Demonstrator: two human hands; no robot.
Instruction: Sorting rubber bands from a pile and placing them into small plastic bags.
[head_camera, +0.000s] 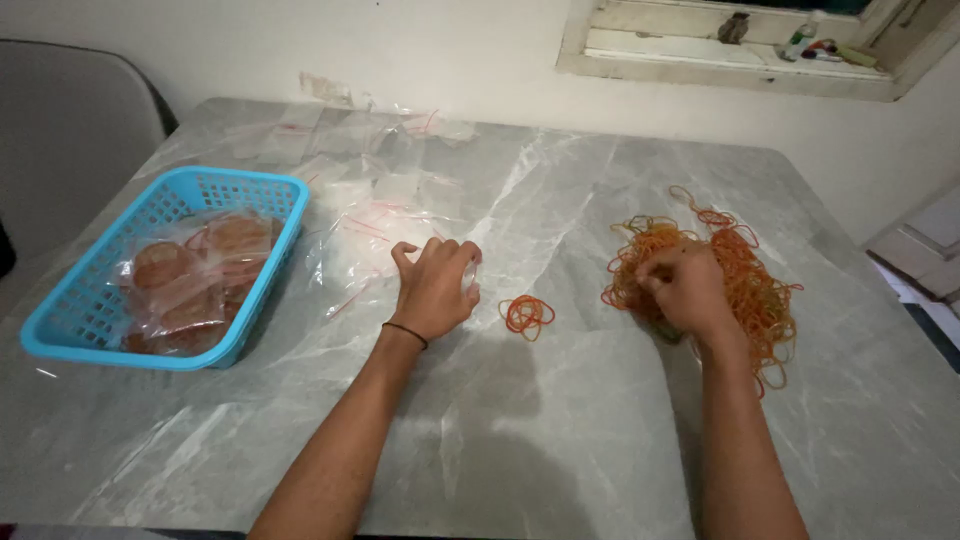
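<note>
left hand (436, 290): fingers curled over a clear plastic bag (470, 272), loosely closed on it
small band bunch (526, 315): just right of left fingertips, on table (560, 430)
right hand (685, 288): fingers pinched into rubber band pile (745, 275)
handling: bands light, stretchy, tangle-prone; pinch a few strands at pile edge
far left: blue basket (80, 310) of filled bags

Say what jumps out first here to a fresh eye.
The tangled heap of orange rubber bands at table right, with the right hand dug into it. At far left, a blue plastic basket of filled clear bags. Between them, the left hand rests by loose zip bags, beside a small bunch of bands.
</note>
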